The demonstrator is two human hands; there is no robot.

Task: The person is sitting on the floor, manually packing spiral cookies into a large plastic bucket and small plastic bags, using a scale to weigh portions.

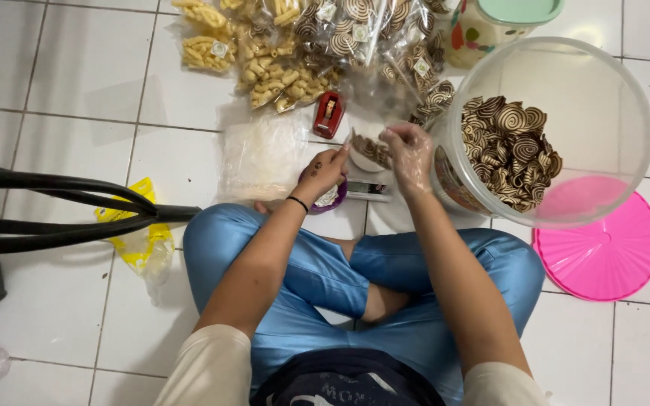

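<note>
Hands meet over a small clear bag (369, 148) of swirl-patterned crackers, held above the white tiled floor (69, 68) in front of crossed legs in blue trousers (317, 271). The left hand (323, 170), with a dark band at the wrist, pinches the bag's left edge with fingers closed. The right hand (408, 150), in a thin clear glove, is curled shut on the bag's right side, close to the rim of a big clear tub (566, 68) tilted toward the person and half filled with the same brown-and-cream swirl crackers (509, 150). A pink round lid (603, 252) lies flat on the floor just beside the tub. A red stapler (328, 114) rests on the floor just beyond the hands, next to a stack of empty clear bags (261, 154). Farther off lie filled packets (295, 45) of yellow sticks and swirl crackers. A yellow plastic bag (141, 240) sits to the left, under black chair legs (62, 210).
</note>
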